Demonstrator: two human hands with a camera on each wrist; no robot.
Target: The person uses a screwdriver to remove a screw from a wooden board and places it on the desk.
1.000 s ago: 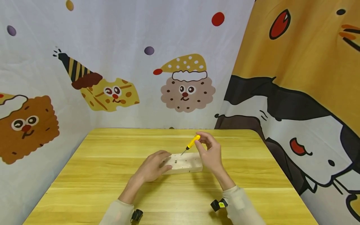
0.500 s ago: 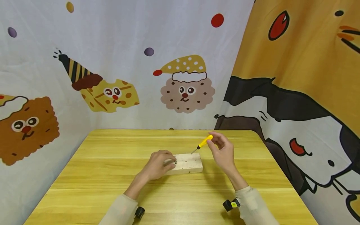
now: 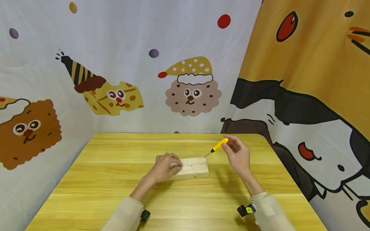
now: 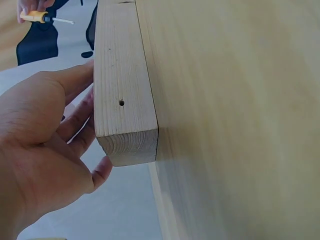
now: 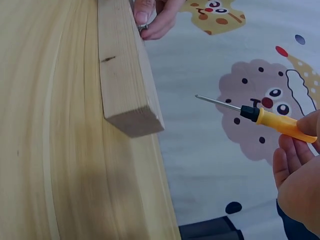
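Observation:
A pale wooden block [image 3: 194, 167] with small holes lies on the table. My left hand [image 3: 164, 166] is over its left part, and in the right wrist view the thumb and a finger pinch a small metal screw [image 5: 143, 27] at the block's top face. The fingertips hide most of that screw. My right hand [image 3: 238, 156] is off to the right of the block, pinching the end of a yellow-handled screwdriver [image 3: 219, 145] between thumb and fingers. Its shaft points down and left, and its tip overlaps the block's far right corner in the head view.
The wood-grain table [image 3: 115, 186] reaches back to a white curtain [image 3: 121, 38] printed with cartoon snacks. An orange cartoon curtain [image 3: 266, 57] hangs along the right side. A small black camera [image 3: 145, 215] sits at the left cuff, another [image 3: 245, 210] at the right.
My right hand has moved right with the screwdriver, from over the block to beside it. My left hand has slid right, and its fingers have closed over the screw that stood in view before.

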